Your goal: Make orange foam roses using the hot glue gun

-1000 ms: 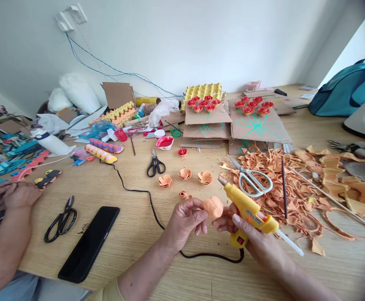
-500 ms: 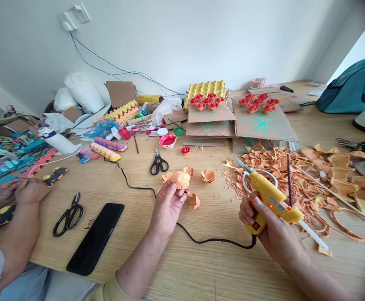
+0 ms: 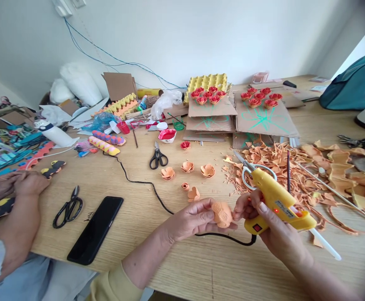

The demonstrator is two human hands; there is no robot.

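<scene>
Between the fingers of my left hand [image 3: 195,219] is an orange egg-carton flower [image 3: 222,214], its rounded underside facing me. My right hand [image 3: 271,221] grips a yellow hot glue gun [image 3: 274,202] with a red light glowing on its side and a white glue stick [image 3: 328,244] poking out behind. The fingertips of my right hand are close to the flower's right edge; whether they touch it I cannot tell. Just beyond my left hand lie a petal cup [image 3: 193,194], a small rolled bud [image 3: 185,186] and several orange flowers [image 3: 208,170].
Orange scraps [image 3: 273,161] and white-handled scissors [image 3: 247,165] lie at right. Red flowers [image 3: 259,98] stand on cardboard behind. Black scissors [image 3: 158,157], more scissors [image 3: 68,209] and a phone [image 3: 96,230] are at left, beside another person's hands [image 3: 31,186]. The gun's black cord [image 3: 138,182] crosses the table.
My left hand has moved right and toward me with the flower, beside the glue gun. The orange flowers it had covered now show. My right hand still holds the gun, tilted slightly differently.
</scene>
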